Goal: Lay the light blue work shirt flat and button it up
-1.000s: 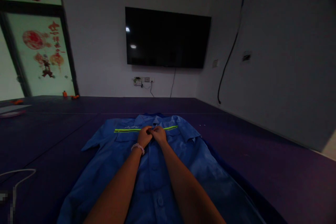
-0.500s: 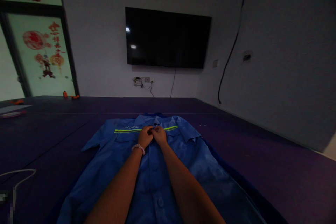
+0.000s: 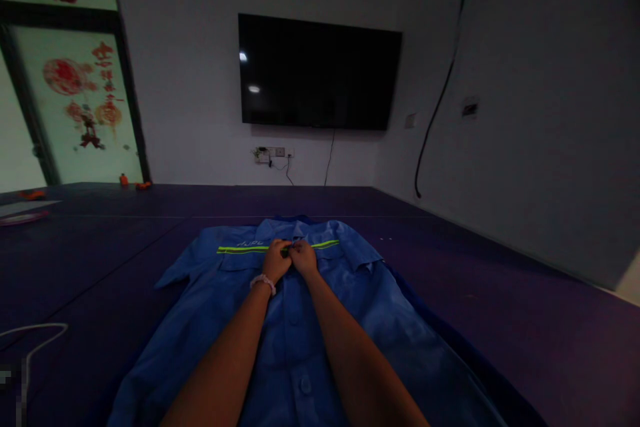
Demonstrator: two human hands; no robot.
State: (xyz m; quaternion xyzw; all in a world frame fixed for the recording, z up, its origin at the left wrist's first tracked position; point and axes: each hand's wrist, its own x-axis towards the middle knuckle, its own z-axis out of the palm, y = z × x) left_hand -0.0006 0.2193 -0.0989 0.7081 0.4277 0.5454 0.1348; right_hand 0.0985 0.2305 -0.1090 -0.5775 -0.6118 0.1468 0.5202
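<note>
A blue work shirt [image 3: 350, 320] with a yellow-green reflective stripe [image 3: 240, 249] across the chest lies flat, front up, on a dark purple surface [image 3: 500, 293]. Its collar points away from me. My left hand [image 3: 277, 260], with a pale bracelet at the wrist, and my right hand [image 3: 303, 257] meet at the shirt's front placket near the chest stripe. Both hands pinch the fabric there, fingertips touching each other. What lies between the fingers is hidden. A button [image 3: 305, 385] shows lower on the placket.
A black TV [image 3: 320, 72] hangs on the far wall above a power socket [image 3: 273, 153] with cables. A white cable [image 3: 35, 337] lies at the left. Small orange items [image 3: 131, 181] sit by the glass door with red decorations [image 3: 75, 93].
Nothing has visibly moved apart from tiny finger shifts; both hands stay pinched at the same spot on the shirt's placket.
</note>
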